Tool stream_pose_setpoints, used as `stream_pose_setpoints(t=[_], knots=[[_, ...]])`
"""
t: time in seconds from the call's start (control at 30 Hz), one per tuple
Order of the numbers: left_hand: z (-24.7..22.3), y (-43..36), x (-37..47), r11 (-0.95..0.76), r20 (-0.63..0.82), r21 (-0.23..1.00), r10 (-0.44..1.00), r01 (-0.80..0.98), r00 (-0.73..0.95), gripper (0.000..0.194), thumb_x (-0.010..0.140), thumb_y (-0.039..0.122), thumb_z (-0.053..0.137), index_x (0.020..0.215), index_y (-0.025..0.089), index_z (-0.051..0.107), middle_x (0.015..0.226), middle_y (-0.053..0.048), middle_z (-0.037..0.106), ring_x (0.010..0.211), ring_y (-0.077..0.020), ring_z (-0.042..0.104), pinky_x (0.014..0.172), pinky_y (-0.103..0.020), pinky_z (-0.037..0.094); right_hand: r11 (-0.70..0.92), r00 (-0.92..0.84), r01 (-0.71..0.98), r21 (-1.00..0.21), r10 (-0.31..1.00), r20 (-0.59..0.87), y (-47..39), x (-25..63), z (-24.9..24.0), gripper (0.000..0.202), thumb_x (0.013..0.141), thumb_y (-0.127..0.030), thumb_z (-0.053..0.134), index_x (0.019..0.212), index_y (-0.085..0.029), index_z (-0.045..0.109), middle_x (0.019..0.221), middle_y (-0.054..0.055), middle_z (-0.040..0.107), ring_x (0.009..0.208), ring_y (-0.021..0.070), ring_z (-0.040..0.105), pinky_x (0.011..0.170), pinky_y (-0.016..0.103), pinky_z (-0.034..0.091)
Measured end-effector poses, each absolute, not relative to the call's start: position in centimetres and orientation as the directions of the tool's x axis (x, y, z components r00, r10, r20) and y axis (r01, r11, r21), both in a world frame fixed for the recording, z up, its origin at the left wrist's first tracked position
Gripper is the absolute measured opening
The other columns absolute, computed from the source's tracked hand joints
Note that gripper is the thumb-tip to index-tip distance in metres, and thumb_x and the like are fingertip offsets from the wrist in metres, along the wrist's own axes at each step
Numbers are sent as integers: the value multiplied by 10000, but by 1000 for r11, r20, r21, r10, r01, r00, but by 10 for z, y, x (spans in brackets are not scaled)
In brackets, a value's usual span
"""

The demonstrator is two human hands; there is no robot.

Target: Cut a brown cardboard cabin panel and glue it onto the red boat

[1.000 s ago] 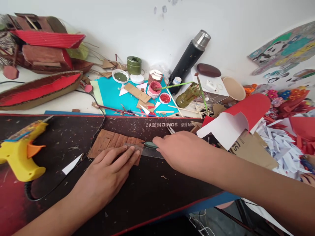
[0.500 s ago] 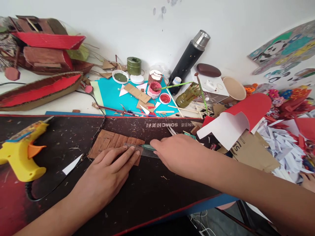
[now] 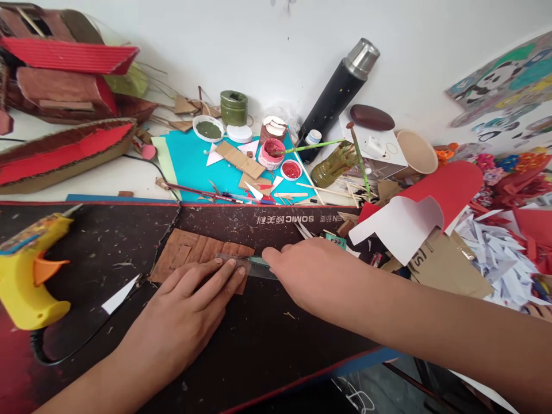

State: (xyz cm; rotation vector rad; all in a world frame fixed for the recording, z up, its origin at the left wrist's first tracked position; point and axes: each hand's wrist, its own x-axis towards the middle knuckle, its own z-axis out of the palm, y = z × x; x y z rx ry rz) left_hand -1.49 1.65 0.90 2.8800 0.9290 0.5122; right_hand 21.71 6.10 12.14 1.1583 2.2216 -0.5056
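A brown-painted piece of cardboard (image 3: 200, 246) lies on the dark desk mat, with a small rectangle marked or cut near its left end. Across its right part rests a clear ruler (image 3: 262, 271). My left hand (image 3: 185, 307) lies flat, fingers stretched out, with the fingertips pressing the ruler onto the cardboard. My right hand (image 3: 308, 273) is closed around a green-handled craft knife (image 3: 257, 260), held low along the ruler's upper edge. The knife's tip is too small to make out, and most of its handle is hidden in my fist.
A yellow glue gun (image 3: 32, 270) lies at the left, its cable (image 3: 92, 345) running over the mat (image 3: 259, 356). Scissors (image 3: 303, 231) are beyond my right hand. Behind stand paint pots (image 3: 272, 154), a black thermos (image 3: 332, 95) and cardboard boats (image 3: 64, 155). White paper strips (image 3: 495, 253) heap at right.
The view has shifted slightly, so the glue gun and boats appear farther left. Both hands keep nearly the same places on the ruler and the knife.
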Motion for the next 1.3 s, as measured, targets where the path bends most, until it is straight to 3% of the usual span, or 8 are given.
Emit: stream_pose_setpoints(t=[0.17,0.3,0.47,0.63,0.93,1.3], knots=[[10,20,-14,-835,321,155,548,528,772,430,1042,179,437,1425,113,619,1344,-107,730,1192,-322,605,978,-475,429,539,-417,839,-74,551,-723,69,209,125,295,910,-116,635,1204,-124,658,852,125,763,784,291,765,646,346,539],[11,18,-13,-824,312,152,564,546,765,425,1044,163,439,1424,130,625,1354,-103,728,1192,-311,612,968,-462,437,525,-448,847,-86,617,-647,70,217,130,195,1025,-205,530,1164,-167,662,857,119,768,806,297,763,647,348,508],[10,17,-14,-826,300,126,560,550,772,425,1052,166,430,1435,131,612,1355,-96,728,1203,-312,606,965,-460,443,493,-432,868,-67,681,-591,66,224,141,180,1059,-252,497,1138,-180,642,874,95,770,770,277,748,628,330,463],[9,17,-14,-828,306,132,556,544,773,428,1053,185,435,1441,140,610,1362,-94,724,1210,-311,607,966,-455,449,502,-438,864,-50,697,-568,60,229,143,165,1057,-253,502,1107,-181,641,823,86,760,744,277,744,592,322,430],[8,17,-14,-831,306,129,552,541,776,436,1045,175,446,1445,113,606,1379,-108,715,1214,-328,601,981,-475,448,514,-450,855,-64,675,-585,59,226,132,176,1036,-222,510,1130,-172,651,831,100,766,764,289,750,619,342,476],[5,16,-16,-815,306,178,578,551,756,457,1043,195,453,1477,170,593,1392,-95,710,1222,-311,613,978,-468,459,507,-433,860,-61,661,-612,62,222,127,178,1025,-206,526,1130,-178,668,857,121,779,851,309,768,668,356,525]])
